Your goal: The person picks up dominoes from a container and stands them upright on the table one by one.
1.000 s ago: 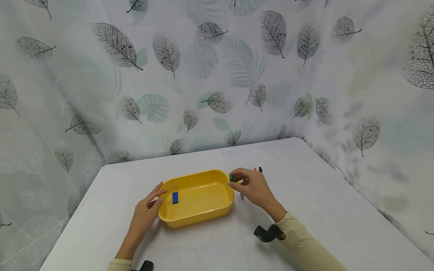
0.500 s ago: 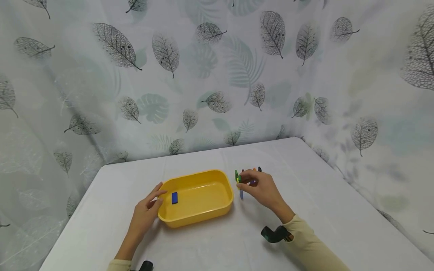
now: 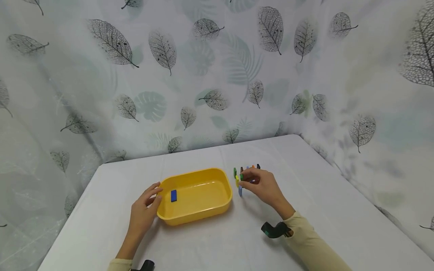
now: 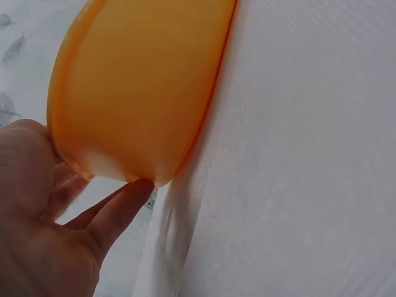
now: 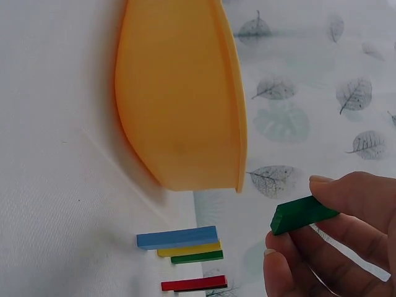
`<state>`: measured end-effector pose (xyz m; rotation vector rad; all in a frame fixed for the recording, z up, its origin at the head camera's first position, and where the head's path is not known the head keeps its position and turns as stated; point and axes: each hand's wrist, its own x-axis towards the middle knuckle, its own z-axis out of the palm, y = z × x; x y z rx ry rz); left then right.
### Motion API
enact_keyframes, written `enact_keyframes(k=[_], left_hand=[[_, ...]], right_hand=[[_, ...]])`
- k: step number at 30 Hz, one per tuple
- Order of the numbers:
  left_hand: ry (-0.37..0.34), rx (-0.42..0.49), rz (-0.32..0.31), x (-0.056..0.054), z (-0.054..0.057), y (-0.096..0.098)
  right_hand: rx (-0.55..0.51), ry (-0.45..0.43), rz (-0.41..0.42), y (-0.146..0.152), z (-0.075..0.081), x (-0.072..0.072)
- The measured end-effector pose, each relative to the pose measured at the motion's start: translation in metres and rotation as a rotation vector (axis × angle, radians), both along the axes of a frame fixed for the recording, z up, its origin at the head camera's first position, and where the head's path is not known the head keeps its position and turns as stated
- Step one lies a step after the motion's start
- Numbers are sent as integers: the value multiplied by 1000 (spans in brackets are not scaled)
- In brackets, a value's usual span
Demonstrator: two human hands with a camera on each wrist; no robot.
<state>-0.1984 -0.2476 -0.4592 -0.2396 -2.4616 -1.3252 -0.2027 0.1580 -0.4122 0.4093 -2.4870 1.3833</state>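
Observation:
A yellow plastic tray (image 3: pixel 194 218) stands on the white table, with a dark blue block (image 3: pixel 174 195) lying inside near its left end. My left hand (image 3: pixel 144 210) holds that end, fingers over the rim and thumb against it. Right of the tray, my right hand (image 3: pixel 262 186) pinches a small green block (image 5: pixel 303 213) between thumb and fingers. Close to this hand, several thin blocks stand on edge: a light blue block (image 5: pixel 177 237), a yellow block (image 3: pixel 237 181), another green block (image 3: pixel 235 172) and a red block (image 5: pixel 193 283). My right fingers partly hide them in the head view.
Behind the right hand stand an orange block (image 3: pixel 253 166) and a black block (image 3: pixel 258 166). A leaf-printed curtain (image 3: pixel 210 75) surrounds the far sides of the white table (image 3: pixel 203 248). Black wrist camera mounts (image 3: pixel 272 230) sit at the sleeves.
From beside the tray's right rim, my right hand has shifted right with the green block, uncovering the other green block and the yellow one. My left hand stays at the tray; the head view tilts slightly.

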Motion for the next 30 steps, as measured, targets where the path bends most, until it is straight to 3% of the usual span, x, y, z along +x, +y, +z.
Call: enact_keyframes(k=[10,30], left_hand=[[-78,-3,62,1,2,3],[-125,-4,42,0,3,2]], right_hand=[[12,-9,-7,6,-5,-3],[106,-151,-22,17,-26,-15]])
